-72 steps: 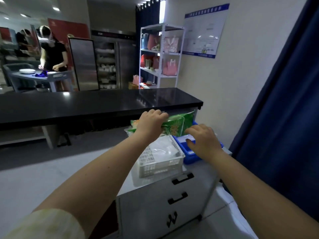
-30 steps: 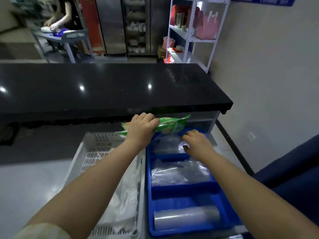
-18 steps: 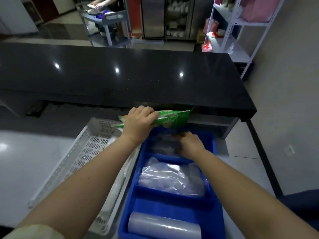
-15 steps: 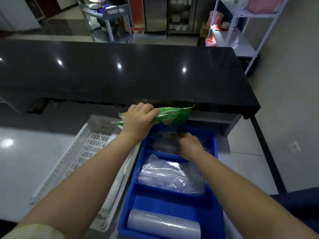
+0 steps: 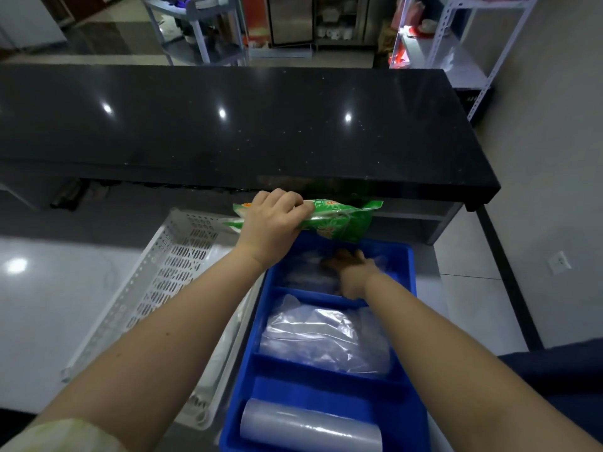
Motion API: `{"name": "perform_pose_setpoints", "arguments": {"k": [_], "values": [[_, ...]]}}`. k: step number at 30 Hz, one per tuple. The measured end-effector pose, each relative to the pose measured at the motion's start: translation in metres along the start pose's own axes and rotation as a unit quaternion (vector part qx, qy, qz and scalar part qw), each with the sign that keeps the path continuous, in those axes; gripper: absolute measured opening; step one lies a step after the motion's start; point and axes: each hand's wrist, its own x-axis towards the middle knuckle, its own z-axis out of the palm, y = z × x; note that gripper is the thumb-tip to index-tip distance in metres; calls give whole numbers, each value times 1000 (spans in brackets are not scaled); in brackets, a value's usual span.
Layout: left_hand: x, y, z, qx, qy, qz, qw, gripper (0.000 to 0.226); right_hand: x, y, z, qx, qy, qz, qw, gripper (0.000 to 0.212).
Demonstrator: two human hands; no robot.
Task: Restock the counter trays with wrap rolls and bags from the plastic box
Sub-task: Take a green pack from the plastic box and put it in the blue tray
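Note:
A blue divided tray lies in front of me with three compartments. The nearest holds a clear wrap roll, the middle one a heap of clear plastic bags. My left hand grips a green printed packet and holds it level over the tray's far end. Under that packet, my right hand reaches into the far compartment and rests on more clear bags. Its fingers lie in shadow, so their grip is unclear.
A white perforated plastic box sits left of the blue tray, with white bags in its near end. A long black counter runs across just beyond both. White shelving stands far right, a dark blue curtain at my right.
My view has tilted down and closer to the tray. My right hand has slid further into the far compartment, under the green packet. My left hand keeps the packet in about the same spot.

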Motion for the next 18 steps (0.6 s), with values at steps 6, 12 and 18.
{"name": "perform_pose_setpoints", "arguments": {"k": [6,12,18], "values": [[-6,5,-8,-9,11,-7,1000,25,1,12,9,73,65,2,995,52],[-7,17,-18,-30,-1,-17,999,34,-15,2,-4,22,89,-12,996,29],[-1,15,-35,-54,-29,-32,998,37,-77,-5,-26,-2,241,-61,969,23]]}}
